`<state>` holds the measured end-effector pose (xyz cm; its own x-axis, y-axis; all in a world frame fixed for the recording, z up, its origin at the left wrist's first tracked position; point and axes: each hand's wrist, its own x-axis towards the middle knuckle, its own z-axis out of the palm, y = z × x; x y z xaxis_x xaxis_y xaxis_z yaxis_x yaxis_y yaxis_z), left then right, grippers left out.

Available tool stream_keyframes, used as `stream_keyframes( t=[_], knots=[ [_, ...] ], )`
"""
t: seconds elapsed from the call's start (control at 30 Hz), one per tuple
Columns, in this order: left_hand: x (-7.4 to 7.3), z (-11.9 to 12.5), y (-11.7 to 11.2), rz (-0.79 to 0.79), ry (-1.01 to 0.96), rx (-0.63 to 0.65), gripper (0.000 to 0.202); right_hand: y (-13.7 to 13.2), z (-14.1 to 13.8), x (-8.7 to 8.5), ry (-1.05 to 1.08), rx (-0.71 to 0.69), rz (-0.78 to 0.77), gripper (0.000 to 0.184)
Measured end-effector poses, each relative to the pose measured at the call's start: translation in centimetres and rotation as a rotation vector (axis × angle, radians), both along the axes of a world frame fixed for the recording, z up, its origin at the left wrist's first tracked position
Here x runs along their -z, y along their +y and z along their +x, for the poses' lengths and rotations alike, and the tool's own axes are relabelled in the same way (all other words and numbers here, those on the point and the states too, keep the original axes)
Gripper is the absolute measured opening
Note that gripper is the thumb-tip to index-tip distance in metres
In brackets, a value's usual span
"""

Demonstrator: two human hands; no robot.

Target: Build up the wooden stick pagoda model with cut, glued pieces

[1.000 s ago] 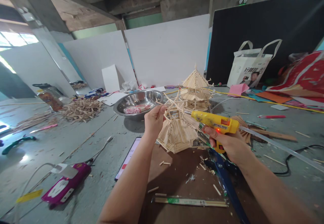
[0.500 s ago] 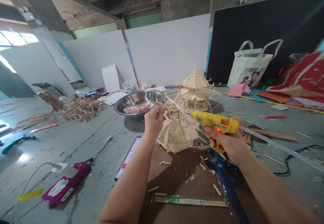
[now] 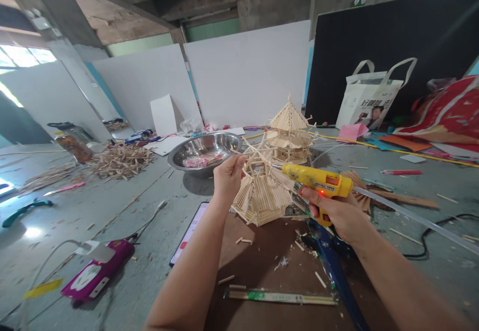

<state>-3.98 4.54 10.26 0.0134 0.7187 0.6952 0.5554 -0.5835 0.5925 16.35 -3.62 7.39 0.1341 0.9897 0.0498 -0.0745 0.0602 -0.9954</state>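
Observation:
My right hand (image 3: 335,211) is wrapped round a yellow hot glue gun (image 3: 318,180) with a lit red light and a long clear glue stick out of its back. Its nozzle points left, close to the top frame of a stick-built pagoda roof (image 3: 262,198). My left hand (image 3: 228,176) is closed in a pinch beside that frame, at the end of a thin wooden stick (image 3: 254,155). Whether the stick touches the frame, I cannot tell. Behind stands a finished-looking stick pagoda (image 3: 290,131) with layered roofs.
A steel basin (image 3: 175,164) with red-and-white packets stands behind my left hand. A phone (image 3: 189,236) lies by my left forearm, a purple power strip (image 3: 99,273) further left. Blue-handled cutters (image 3: 333,271) and a stick packet (image 3: 280,298) rest on the brown board (image 3: 258,256).
Almost nothing differs. The glue gun has shifted very slightly left; both hands keep their grip and the stick roof stays in place.

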Motion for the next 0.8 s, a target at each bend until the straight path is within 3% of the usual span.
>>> stream_keyframes(
  t=[0.8],
  knots=[
    [-0.14,0.04,-0.13,-0.019,0.005,-0.011,0.025,0.06,-0.03,0.06,0.011,0.008,-0.005,0.03]
  ],
)
